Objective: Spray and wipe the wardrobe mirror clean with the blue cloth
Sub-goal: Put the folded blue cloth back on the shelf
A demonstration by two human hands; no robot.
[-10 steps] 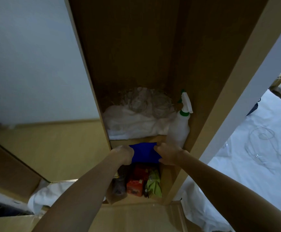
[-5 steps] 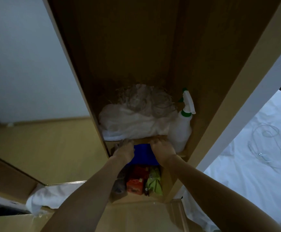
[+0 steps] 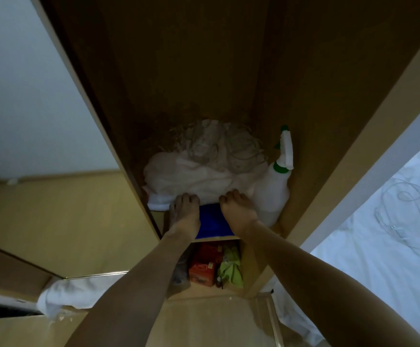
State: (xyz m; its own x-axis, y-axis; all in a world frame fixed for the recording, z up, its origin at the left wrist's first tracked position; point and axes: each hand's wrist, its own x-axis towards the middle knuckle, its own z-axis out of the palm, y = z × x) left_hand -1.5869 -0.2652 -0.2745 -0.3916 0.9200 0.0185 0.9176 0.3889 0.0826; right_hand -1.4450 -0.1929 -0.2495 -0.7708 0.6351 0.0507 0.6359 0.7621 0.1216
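The blue cloth [image 3: 211, 222] lies flat on a wooden shelf [image 3: 219, 238] inside the open wardrobe. My left hand [image 3: 184, 214] presses on its left edge and my right hand [image 3: 237, 211] on its right edge, fingers curled down toward the white pile behind. A white spray bottle [image 3: 272, 194] with a green collar and white trigger stands upright just right of my right hand, against the wardrobe's side wall. The mirror door [image 3: 41, 108] runs along the left of the view and reflects a pale wall and wooden floor.
A heap of white fabric [image 3: 191, 179] with a coiled cable on top fills the back of the shelf. Below the shelf sit a red box [image 3: 202, 267] and a green bag [image 3: 231, 267]. A white cloth [image 3: 71, 294] lies at lower left, and white bedding [image 3: 391, 234] with a cable at right.
Both hands have slid farther back along the shelf with the blue cloth, from its front edge up to the white fabric. The view has come closer to the shelf.
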